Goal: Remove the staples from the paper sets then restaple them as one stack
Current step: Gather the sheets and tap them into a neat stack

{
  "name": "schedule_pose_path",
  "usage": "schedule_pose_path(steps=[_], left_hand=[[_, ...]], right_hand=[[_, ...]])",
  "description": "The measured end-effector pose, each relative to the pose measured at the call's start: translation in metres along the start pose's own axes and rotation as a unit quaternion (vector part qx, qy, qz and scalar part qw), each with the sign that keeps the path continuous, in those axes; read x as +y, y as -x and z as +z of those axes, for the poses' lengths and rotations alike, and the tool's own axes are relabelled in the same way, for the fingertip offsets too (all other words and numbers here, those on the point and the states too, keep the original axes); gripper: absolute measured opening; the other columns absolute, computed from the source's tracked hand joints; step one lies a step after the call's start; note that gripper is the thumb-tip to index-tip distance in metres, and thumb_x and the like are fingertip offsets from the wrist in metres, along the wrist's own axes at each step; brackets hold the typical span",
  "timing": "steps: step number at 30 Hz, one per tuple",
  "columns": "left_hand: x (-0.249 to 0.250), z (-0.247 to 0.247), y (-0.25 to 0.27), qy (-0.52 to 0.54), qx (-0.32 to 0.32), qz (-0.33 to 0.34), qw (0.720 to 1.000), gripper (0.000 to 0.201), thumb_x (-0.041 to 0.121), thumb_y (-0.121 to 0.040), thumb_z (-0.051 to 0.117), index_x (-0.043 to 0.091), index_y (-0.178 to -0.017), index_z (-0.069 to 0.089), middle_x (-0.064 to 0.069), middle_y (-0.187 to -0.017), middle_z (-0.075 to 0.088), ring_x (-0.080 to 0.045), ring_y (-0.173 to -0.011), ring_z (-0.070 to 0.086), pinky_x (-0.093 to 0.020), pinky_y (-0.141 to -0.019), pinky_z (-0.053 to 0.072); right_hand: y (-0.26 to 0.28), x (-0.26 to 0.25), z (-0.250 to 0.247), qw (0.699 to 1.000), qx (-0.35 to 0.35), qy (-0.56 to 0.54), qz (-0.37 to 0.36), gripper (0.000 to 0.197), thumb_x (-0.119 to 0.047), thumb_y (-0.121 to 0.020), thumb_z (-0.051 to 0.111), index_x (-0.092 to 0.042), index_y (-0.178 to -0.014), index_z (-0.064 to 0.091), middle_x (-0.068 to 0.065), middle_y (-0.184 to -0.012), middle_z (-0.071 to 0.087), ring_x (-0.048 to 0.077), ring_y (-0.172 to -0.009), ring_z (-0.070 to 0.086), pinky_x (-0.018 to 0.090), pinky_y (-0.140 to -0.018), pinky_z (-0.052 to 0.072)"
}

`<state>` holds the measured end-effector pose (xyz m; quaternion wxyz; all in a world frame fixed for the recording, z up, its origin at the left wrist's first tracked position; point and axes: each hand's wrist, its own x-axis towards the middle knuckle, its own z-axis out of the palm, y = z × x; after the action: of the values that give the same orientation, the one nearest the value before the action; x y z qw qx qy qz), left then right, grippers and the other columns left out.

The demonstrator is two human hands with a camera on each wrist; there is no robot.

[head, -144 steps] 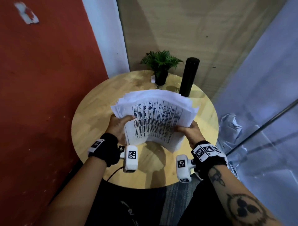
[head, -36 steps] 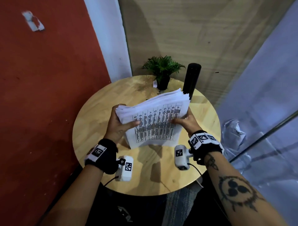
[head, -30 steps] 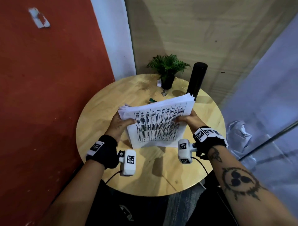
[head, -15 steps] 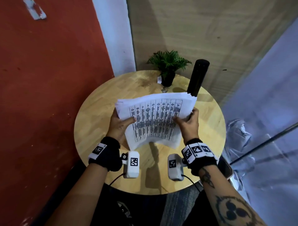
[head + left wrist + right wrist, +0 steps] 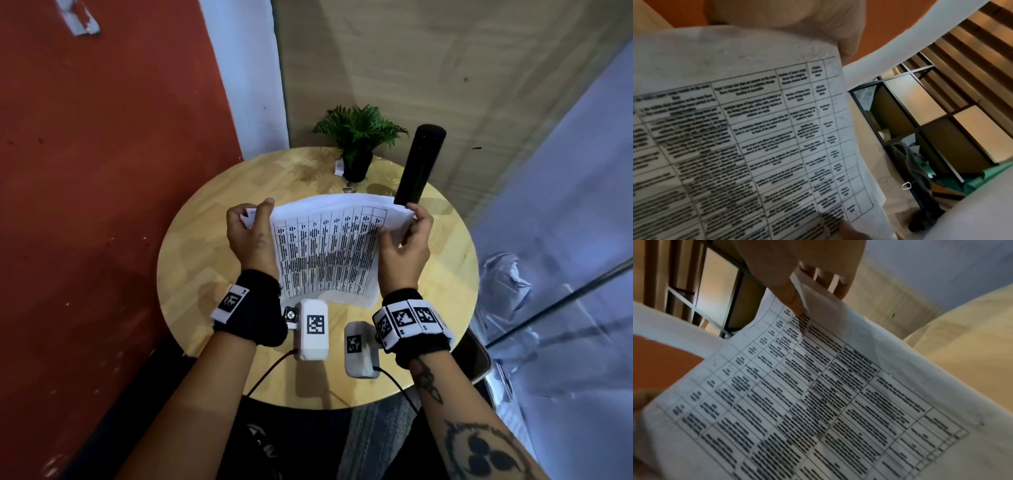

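Note:
A thick stack of white paper [image 5: 329, 246] printed with a table stands on its lower edge on the round wooden table [image 5: 205, 274], held upright between both hands. My left hand [image 5: 251, 236] grips its left side, fingers curled over the top left corner. My right hand [image 5: 406, 240] grips the right side, thumb on the front sheet and fingers behind the top right corner. The printed sheet [image 5: 756, 138] fills the left wrist view, and the paper [image 5: 818, 394] also fills the right wrist view, where fingers [image 5: 818, 277] pinch its corner. No stapler or staple remover shows.
A small potted plant [image 5: 358, 144] and a tall black cylinder [image 5: 419, 164] stand at the table's far edge, close behind the stack. A small metal item [image 5: 348, 188] lies near the pot. A red wall is at the left, a glass partition at the right.
The loose, fanned sheets have been squared into a tidy stack. The stack has been raised from a tilt to standing on the table, and both hands have slid up to its top corners.

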<state>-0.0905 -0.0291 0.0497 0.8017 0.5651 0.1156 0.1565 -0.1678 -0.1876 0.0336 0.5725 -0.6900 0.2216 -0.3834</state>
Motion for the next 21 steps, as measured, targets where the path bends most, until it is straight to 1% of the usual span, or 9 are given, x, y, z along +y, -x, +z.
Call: schedule_pose_path(steps=[2, 3, 6, 8, 10, 12, 14, 18, 21], left_hand=[[0.0, 0.0, 0.001, -0.012, -0.008, 0.013, 1.0, 0.021, 0.021, -0.07, 0.067, 0.022, -0.072, 0.047, 0.006, -0.072, 0.05, -0.002, -0.063, 0.05, -0.014, -0.064, 0.041], [0.001, -0.001, 0.002, -0.026, -0.014, 0.018, 0.999, 0.018, 0.021, -0.072, 0.066, 0.023, -0.075, 0.048, 0.007, -0.074, 0.051, 0.001, -0.062, 0.05, -0.013, -0.064, 0.04], [0.005, -0.003, 0.002, -0.061, -0.032, 0.038, 0.997, 0.02, 0.02, -0.074, 0.066, 0.026, -0.083, 0.049, 0.007, -0.078, 0.049, 0.008, -0.058, 0.048, -0.012, -0.064, 0.039], [0.009, -0.001, 0.001, -0.074, -0.039, 0.044, 0.996, 0.027, 0.023, -0.068, 0.071, 0.03, -0.082, 0.049, 0.006, -0.076, 0.051, 0.0, -0.062, 0.05, -0.02, -0.069, 0.042], [0.011, 0.001, 0.001, -0.086, -0.039, 0.047, 0.994, 0.034, 0.021, -0.066, 0.078, 0.03, -0.082, 0.049, 0.006, -0.072, 0.055, -0.005, -0.061, 0.052, -0.027, -0.072, 0.045], [0.01, 0.003, 0.001, -0.093, -0.042, 0.047, 0.994, 0.04, 0.03, -0.058, 0.082, 0.031, -0.082, 0.05, 0.003, -0.076, 0.056, -0.011, -0.066, 0.054, -0.03, -0.075, 0.047], [0.011, 0.003, 0.002, -0.099, -0.046, 0.05, 0.993, 0.045, 0.035, -0.056, 0.083, 0.031, -0.087, 0.051, 0.003, -0.081, 0.055, -0.013, -0.073, 0.054, -0.029, -0.079, 0.046], [0.012, 0.005, 0.003, -0.1, -0.03, 0.066, 0.992, 0.048, 0.022, -0.069, 0.083, 0.022, -0.101, 0.048, 0.011, -0.081, 0.054, -0.009, -0.079, 0.054, -0.018, -0.08, 0.043], [0.014, 0.008, 0.005, -0.106, -0.026, 0.074, 0.991, 0.05, 0.017, -0.069, 0.083, 0.021, -0.104, 0.047, 0.011, -0.081, 0.053, 0.002, -0.074, 0.052, -0.003, -0.068, 0.038]], right_hand=[[0.003, 0.0, 0.002, 0.998, -0.01, 0.04, -0.039, 0.065, 0.0, -0.081, 0.056, -0.016, -0.14, 0.033, 0.008, -0.125, 0.054, 0.013, -0.104, 0.052, 0.017, -0.087, 0.039], [0.004, 0.0, 0.002, 0.996, -0.021, 0.068, -0.062, 0.073, 0.004, -0.08, 0.053, -0.018, -0.144, 0.026, 0.013, -0.132, 0.047, 0.015, -0.102, 0.051, 0.016, -0.081, 0.038], [0.0, -0.008, -0.001, 0.972, -0.056, 0.177, -0.141, 0.089, 0.009, -0.074, 0.047, -0.034, -0.145, 0.015, 0.019, -0.135, 0.038, 0.024, -0.07, 0.047, 0.025, -0.057, 0.033], [-0.006, -0.016, -0.005, 0.94, -0.092, 0.275, -0.18, 0.088, 0.007, -0.072, 0.049, -0.035, -0.144, 0.021, 0.016, -0.139, 0.035, 0.028, -0.07, 0.052, 0.028, -0.054, 0.031], [-0.01, -0.023, -0.008, 0.907, -0.129, 0.351, -0.194, 0.082, 0.003, -0.072, 0.053, -0.035, -0.141, 0.034, 0.012, -0.144, 0.032, 0.032, -0.085, 0.059, 0.03, -0.054, 0.033], [-0.012, -0.025, -0.011, 0.891, -0.141, 0.378, -0.207, 0.07, 0.0, -0.072, 0.055, -0.032, -0.134, 0.046, 0.01, -0.144, 0.034, 0.033, -0.09, 0.06, 0.03, -0.054, 0.035], [-0.014, -0.018, -0.013, 0.905, -0.124, 0.343, -0.221, 0.057, -0.003, -0.073, 0.049, -0.022, -0.127, 0.056, 0.015, -0.138, 0.042, 0.036, -0.082, 0.062, 0.032, -0.053, 0.042], [-0.014, -0.006, -0.017, 0.927, -0.112, 0.256, -0.249, 0.052, -0.017, -0.076, 0.034, -0.006, -0.119, 0.061, 0.026, -0.125, 0.051, 0.038, -0.081, 0.063, 0.043, -0.061, 0.055], [-0.011, -0.014, -0.015, 0.914, -0.116, 0.296, -0.253, 0.055, -0.012, -0.075, 0.039, -0.02, -0.128, 0.051, 0.019, -0.13, 0.049, 0.036, -0.08, 0.064, 0.038, -0.052, 0.051]])
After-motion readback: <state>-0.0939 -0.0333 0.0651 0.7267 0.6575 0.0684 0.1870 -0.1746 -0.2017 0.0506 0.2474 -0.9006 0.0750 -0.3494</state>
